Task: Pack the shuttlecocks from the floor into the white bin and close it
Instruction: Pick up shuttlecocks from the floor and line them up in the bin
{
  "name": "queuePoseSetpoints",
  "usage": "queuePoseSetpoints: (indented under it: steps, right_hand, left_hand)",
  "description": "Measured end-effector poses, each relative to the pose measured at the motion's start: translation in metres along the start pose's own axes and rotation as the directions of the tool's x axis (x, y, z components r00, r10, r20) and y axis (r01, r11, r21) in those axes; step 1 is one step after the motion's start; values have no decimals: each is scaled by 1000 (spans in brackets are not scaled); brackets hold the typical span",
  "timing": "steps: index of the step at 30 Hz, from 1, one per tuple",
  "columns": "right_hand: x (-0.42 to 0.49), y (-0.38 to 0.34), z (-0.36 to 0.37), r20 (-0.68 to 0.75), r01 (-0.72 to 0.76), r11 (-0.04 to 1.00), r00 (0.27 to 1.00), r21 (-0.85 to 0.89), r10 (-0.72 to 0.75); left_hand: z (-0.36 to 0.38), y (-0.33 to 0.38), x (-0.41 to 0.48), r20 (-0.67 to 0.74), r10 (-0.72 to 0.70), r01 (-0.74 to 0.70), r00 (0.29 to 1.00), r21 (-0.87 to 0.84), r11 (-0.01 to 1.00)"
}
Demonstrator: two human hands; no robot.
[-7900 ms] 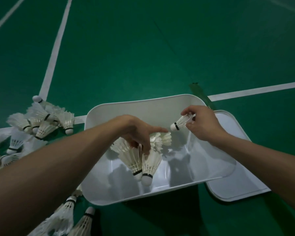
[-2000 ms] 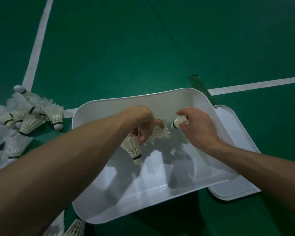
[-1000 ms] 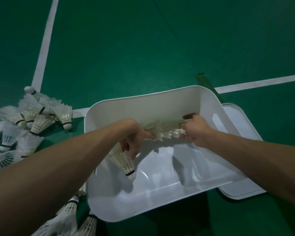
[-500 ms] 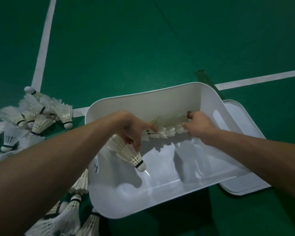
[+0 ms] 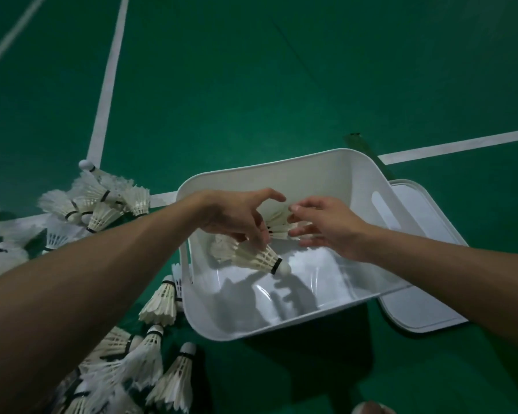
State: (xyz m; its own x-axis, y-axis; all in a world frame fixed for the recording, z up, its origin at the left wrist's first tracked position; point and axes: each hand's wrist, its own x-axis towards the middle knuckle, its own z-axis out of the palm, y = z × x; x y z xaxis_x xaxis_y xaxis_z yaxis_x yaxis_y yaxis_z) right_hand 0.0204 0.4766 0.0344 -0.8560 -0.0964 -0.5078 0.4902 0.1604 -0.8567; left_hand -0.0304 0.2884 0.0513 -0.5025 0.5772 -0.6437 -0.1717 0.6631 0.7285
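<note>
Apparently to nest it onto the row (image 5: 277, 226) inside the bin (image 5: 311, 174), the left hand (image 5: 234, 216) pinches a shuttlecock (image 5: 257, 256) by its feathers while the right hand (image 5: 326, 225) hovers beside, fingers apart.

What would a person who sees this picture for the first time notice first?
Most striking is the white bin at the centre. Over it the left hand grips a shuttlecock, cork pointing right, and the right hand is open beside it. Next come the loose shuttlecocks heaped on the green floor left of the bin, and the lid lying at its right.
</note>
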Motion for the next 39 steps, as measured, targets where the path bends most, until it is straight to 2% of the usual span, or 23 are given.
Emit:
queuePoseSetpoints:
  steps: [2,4,7,10,13,16,22,28,31,35,39]
  right_hand:
    - [0,1,3,66,-90,995,994,35,87]
    - [-2,3,9,151,-134,991,980,31,128]
    - [-5,7,18,232,-194,975,959,111,165]
    - [-3,12,22,245,-243,949,950,200,192]
    - [1,17,18,260,-289,917,941,274,219]
    - [2,22,13,267,-302,921,934,244,236]
    - [3,17,9,92,-236,962,970,140,225]
    - [5,17,-10,-137,-85,991,988,-102,71]
    - [3,14,-18,-143,-65,991,989,-117,47]
    - [-2,15,-17,-90,-102,974,992,-201,85]
    - [-5,20,1,-2,-166,951,985,-261,171]
  left_hand:
    - [7,4,-9,23,48,-48,999,-14,999]
    - [13,6,-16,45,79,-78,996,-38,996]
    - [20,9,-21,63,115,-113,991,-39,993]
    - [23,8,-22,60,149,-149,987,-10,989]
    - [24,7,-24,54,198,-195,979,-61,979]
    - [23,10,-23,54,240,-236,969,-71,969]
    - [24,8,-20,-17,215,-214,976,53,975]
    - [14,0,-27,-67,105,-90,992,191,977]
    - [5,-2,-32,-184,70,-24,980,240,971]
    - [-6,-5,-33,-475,153,19,867,337,941]
    - [-6,-6,-25,-585,180,42,791,344,938]
